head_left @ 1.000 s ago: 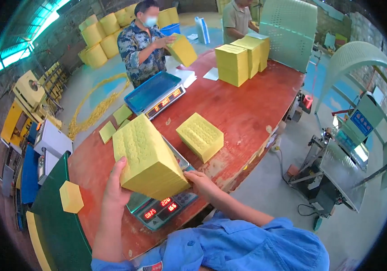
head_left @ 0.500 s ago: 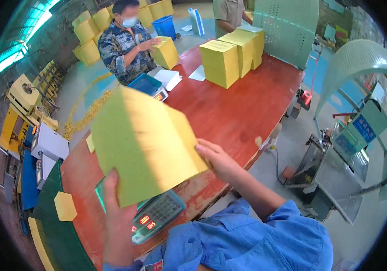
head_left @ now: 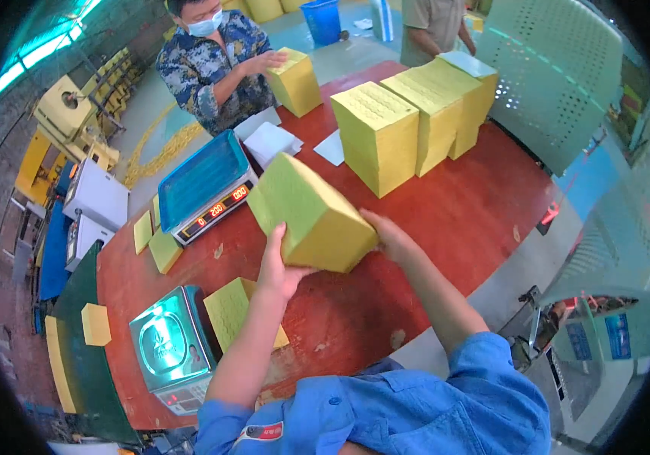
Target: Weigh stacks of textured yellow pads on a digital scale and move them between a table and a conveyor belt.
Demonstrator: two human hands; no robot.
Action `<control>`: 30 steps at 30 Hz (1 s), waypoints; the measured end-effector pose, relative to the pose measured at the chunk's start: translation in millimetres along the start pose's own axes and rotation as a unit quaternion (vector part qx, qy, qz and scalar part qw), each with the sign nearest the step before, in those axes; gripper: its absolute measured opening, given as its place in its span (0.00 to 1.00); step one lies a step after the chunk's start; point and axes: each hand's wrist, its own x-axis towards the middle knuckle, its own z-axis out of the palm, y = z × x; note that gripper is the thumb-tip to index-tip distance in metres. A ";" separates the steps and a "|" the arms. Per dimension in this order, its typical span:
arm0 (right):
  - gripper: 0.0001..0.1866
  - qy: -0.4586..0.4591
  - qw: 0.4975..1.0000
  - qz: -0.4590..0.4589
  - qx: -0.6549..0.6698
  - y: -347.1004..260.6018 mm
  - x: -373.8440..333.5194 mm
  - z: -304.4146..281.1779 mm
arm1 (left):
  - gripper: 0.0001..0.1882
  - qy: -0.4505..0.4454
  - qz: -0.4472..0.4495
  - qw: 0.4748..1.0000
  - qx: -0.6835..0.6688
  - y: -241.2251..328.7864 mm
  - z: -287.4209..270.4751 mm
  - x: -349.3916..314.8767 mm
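Note:
Between my two hands, a block-shaped stack of yellow paper [head_left: 313,216] is held tilted over the middle of the red table. My left hand [head_left: 281,267] grips its near left side, thumb up along the face. My right hand [head_left: 390,236] presses against its right end, the fingertips partly hidden behind it. Below my left forearm, another yellow stack [head_left: 228,312] lies on the table, partly covered by the arm. Beside it stands a scale with a shiny metal pan [head_left: 164,341]. Farther off is a second scale with a blue tray [head_left: 207,182] and a lit red display.
Tall yellow stacks [head_left: 378,148] stand in a row at the far right of the red table [head_left: 446,227]. Across the table, a masked person [head_left: 211,68] rests a hand on another stack [head_left: 296,82]. Thin yellow pieces [head_left: 164,250] lie by the far scale. A perforated green panel [head_left: 552,76] rises behind.
My hands have carried the yellow paper stack away from me and to the right, turning it. The near scale and the stack beside it have come into view. My view has shifted.

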 end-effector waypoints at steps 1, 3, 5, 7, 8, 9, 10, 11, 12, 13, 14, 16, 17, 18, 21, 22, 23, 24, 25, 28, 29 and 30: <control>0.26 -0.002 1.000 0.006 0.002 -6.0 16.0 -7.3 | 0.35 0.006 -0.003 1.000 -0.001 1.4 7.7 20.2; 0.27 0.146 0.987 -0.071 -0.003 -17.7 43.8 -4.2 | 0.36 0.031 0.011 0.998 0.058 9.1 18.3 58.1; 0.28 0.153 0.980 -0.123 0.040 1.6 60.1 -11.5 | 0.36 0.038 0.013 0.996 0.077 11.1 25.5 90.9; 0.29 0.242 0.914 -0.268 -0.187 16.0 49.7 -11.8 | 0.36 0.048 0.021 0.994 0.095 17.5 35.7 110.7; 0.29 0.236 0.899 -0.298 -0.217 19.7 36.4 -13.2 | 0.37 0.036 0.035 0.993 0.109 17.3 41.5 119.9; 0.29 0.231 0.902 -0.294 -0.217 20.4 27.2 -11.9 | 0.38 0.027 0.048 0.991 0.123 16.3 46.1 124.6; 0.29 0.235 0.899 -0.305 -0.211 19.6 20.8 -10.2 | 0.38 0.015 0.070 0.989 0.127 16.5 51.8 130.8; 0.29 0.245 0.892 -0.318 -0.207 18.4 18.1 -15.6 | 0.38 0.013 0.069 0.990 0.124 14.5 62.9 137.2; 0.29 0.246 0.891 -0.318 -0.210 19.9 19.2 -18.4 | 0.37 0.039 0.061 0.987 0.145 13.5 72.7 141.9; 0.29 0.219 0.896 -0.323 -0.211 21.5 22.1 -19.0 | 0.37 0.065 0.054 0.983 0.164 13.6 82.2 145.9; 0.29 0.183 0.903 -0.328 -0.209 23.7 25.1 -13.6 | 0.36 0.071 0.062 0.982 0.163 17.4 84.5 144.1; 0.29 0.176 0.912 -0.320 -0.185 21.9 29.8 -7.6 | 0.34 0.054 0.070 0.983 0.160 22.3 77.4 152.2; 0.29 0.170 0.921 -0.310 -0.162 22.1 31.2 -1.1 | 0.34 0.037 0.076 0.984 0.157 25.6 68.2 152.7; 0.28 0.171 0.913 -0.309 -0.202 25.2 29.4 0.7 | 0.32 -0.017 0.052 0.991 0.120 26.6 62.5 152.0; 0.23 0.144 0.958 -0.227 -0.097 24.4 1.7 29.4 | 0.26 -0.075 0.088 0.993 0.011 15.4 49.8 147.6; 0.21 0.130 0.950 -0.258 -0.115 24.4 -12.9 35.8 | 0.27 -0.078 0.178 0.980 0.034 6.0 48.5 146.1; 0.20 0.085 0.964 -0.250 -0.029 28.7 -24.1 35.8 | 0.31 -0.036 0.116 0.992 0.043 2.8 60.2 128.5; 0.18 0.102 0.958 -0.263 -0.058 27.5 -44.0 46.7 | 0.38 -0.067 0.167 0.972 0.149 9.0 64.6 99.0; 0.16 0.073 0.956 -0.278 -0.066 29.8 -60.4 62.8 | 0.45 -0.065 0.186 0.967 0.158 1.2 56.7 82.9; 0.13 -0.001 0.957 -0.281 -0.066 33.3 -95.7 123.4 | 0.44 -0.046 0.221 0.962 0.154 3.8 24.0 -8.3; 0.12 -0.034 0.959 -0.277 -0.052 38.9 -105.3 145.7 | 0.41 -0.036 0.248 0.956 0.155 12.9 8.0 -52.6; 0.10 -0.074 0.952 -0.293 -0.055 46.1 -110.3 164.3 | 0.36 -0.002 0.248 0.956 0.159 13.5 -15.6 -83.6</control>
